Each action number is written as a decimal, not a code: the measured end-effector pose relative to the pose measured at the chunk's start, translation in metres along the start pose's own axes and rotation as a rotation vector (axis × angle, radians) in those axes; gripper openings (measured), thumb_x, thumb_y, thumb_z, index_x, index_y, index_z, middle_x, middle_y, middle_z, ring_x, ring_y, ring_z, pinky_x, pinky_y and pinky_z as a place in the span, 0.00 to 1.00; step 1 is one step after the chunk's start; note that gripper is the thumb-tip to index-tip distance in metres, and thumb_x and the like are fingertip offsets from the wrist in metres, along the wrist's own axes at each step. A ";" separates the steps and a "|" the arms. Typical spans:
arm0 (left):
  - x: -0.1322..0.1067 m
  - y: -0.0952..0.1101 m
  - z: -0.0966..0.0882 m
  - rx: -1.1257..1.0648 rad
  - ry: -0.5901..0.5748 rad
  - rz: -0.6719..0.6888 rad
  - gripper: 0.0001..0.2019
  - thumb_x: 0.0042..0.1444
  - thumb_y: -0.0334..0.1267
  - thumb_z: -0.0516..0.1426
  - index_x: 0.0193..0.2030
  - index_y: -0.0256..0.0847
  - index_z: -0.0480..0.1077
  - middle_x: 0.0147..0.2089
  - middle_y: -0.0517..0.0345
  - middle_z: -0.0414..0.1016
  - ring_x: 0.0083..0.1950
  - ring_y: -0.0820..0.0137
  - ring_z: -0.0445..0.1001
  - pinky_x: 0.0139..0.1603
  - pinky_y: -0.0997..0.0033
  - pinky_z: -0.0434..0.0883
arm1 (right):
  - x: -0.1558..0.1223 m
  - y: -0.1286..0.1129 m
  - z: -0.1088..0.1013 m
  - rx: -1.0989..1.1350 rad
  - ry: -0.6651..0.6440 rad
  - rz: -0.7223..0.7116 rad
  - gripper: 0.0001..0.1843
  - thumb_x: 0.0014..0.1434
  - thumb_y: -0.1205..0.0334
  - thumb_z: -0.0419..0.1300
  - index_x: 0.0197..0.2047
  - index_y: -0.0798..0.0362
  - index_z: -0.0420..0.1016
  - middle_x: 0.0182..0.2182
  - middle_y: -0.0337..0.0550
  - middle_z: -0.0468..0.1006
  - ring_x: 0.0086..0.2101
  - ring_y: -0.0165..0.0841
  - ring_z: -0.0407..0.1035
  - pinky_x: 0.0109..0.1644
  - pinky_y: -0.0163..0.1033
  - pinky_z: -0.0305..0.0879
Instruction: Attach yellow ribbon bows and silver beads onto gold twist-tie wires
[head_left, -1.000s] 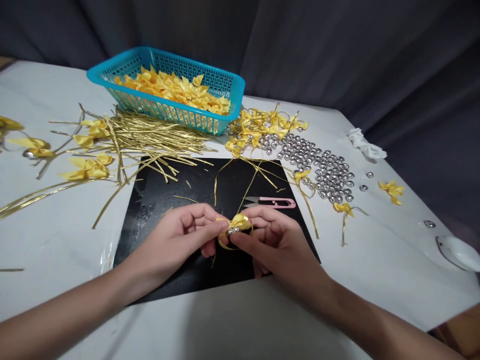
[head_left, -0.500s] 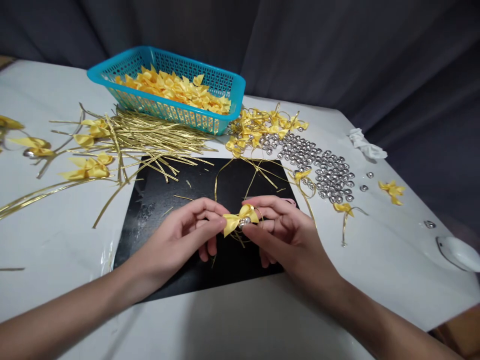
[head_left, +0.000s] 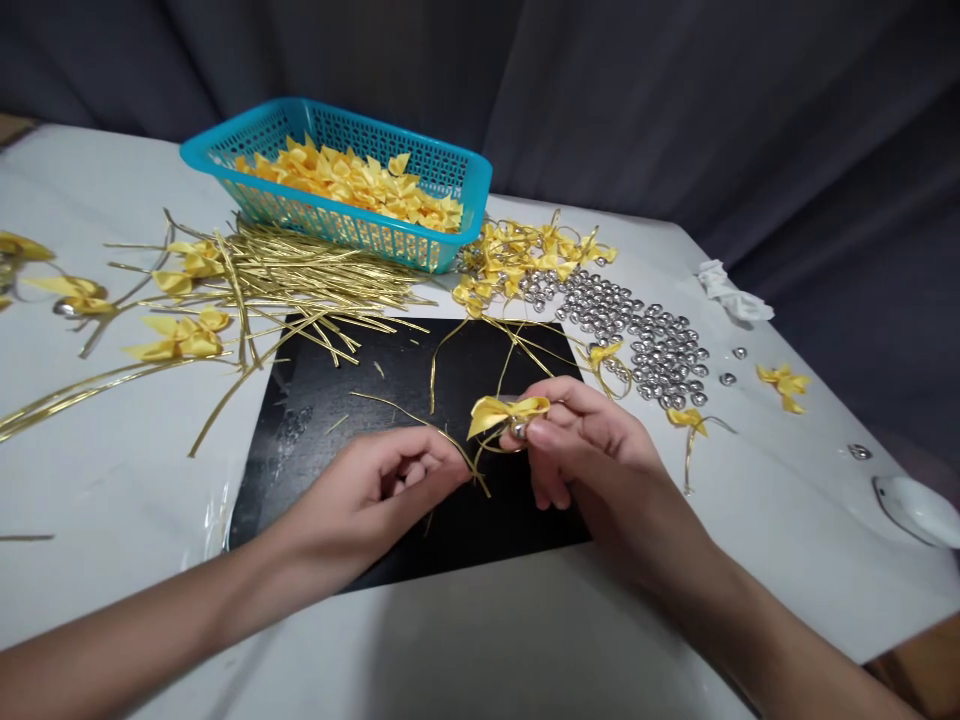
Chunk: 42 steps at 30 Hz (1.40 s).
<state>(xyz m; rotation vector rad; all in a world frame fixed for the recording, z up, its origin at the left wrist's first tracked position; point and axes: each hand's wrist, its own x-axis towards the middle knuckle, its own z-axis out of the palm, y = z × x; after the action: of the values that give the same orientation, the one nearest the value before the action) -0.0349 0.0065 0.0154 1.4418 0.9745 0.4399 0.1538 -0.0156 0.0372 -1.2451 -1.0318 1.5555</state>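
Observation:
My right hand [head_left: 592, 440] pinches a yellow ribbon bow [head_left: 499, 412] between thumb and fingers above the black board [head_left: 300, 500]. A small silver bell [head_left: 519, 428] shows at the bow's underside, by the thumb tip. Gold cord [head_left: 484, 465] loops down from the bow to the fingertips of my left hand [head_left: 405, 475]. Those fingers are pressed together on the cord, close to its end; the exact grip is partly hidden. Another thin gold strand runs from the board toward the left fingertips.
Behind the board, a blue basket [head_left: 330, 215] holds many yellow bows. Gold cord lengths [head_left: 315, 265] lie before it. Silver bells [head_left: 667, 350] and corded bows [head_left: 525, 250] are heaped to the right. More bows [head_left: 180, 335] lie left. A white object [head_left: 915, 508] sits near the right edge.
My left hand has let go of the bow and moved down to the cord. My right hand still holds the bow, shifted slightly right and up and tilted.

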 end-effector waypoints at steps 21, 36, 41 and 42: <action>0.000 0.006 -0.003 -0.076 0.038 0.057 0.16 0.56 0.43 0.52 0.20 0.39 0.63 0.18 0.67 0.57 0.20 0.78 0.52 0.18 0.77 0.50 | -0.001 0.003 0.012 -0.123 -0.159 0.232 0.16 0.50 0.51 0.64 0.33 0.56 0.70 0.22 0.33 0.66 0.17 0.18 0.55 0.17 0.24 0.55; -0.002 -0.003 0.000 -0.057 -0.040 0.011 0.15 0.55 0.50 0.53 0.27 0.40 0.67 0.23 0.65 0.59 0.25 0.75 0.55 0.22 0.77 0.53 | -0.003 0.004 0.013 -0.083 -0.115 0.170 0.16 0.50 0.51 0.64 0.30 0.55 0.66 0.19 0.30 0.61 0.15 0.17 0.53 0.15 0.24 0.55; 0.001 0.001 0.001 -0.053 0.020 -0.013 0.16 0.55 0.50 0.52 0.31 0.38 0.69 0.27 0.61 0.63 0.28 0.73 0.59 0.25 0.76 0.57 | -0.003 0.006 0.013 -0.097 -0.117 0.169 0.17 0.56 0.51 0.58 0.26 0.56 0.64 0.19 0.32 0.63 0.16 0.17 0.53 0.18 0.24 0.57; 0.001 0.002 0.000 -0.049 0.008 -0.014 0.16 0.55 0.50 0.52 0.31 0.38 0.69 0.27 0.61 0.64 0.29 0.73 0.59 0.25 0.76 0.57 | -0.003 0.006 0.013 -0.106 -0.113 0.158 0.17 0.57 0.51 0.56 0.26 0.56 0.64 0.20 0.33 0.63 0.16 0.18 0.53 0.19 0.24 0.57</action>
<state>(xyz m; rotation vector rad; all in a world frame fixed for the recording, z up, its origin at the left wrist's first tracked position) -0.0335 0.0076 0.0166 1.3899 0.9730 0.4565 0.1406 -0.0214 0.0347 -1.3508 -1.1229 1.7275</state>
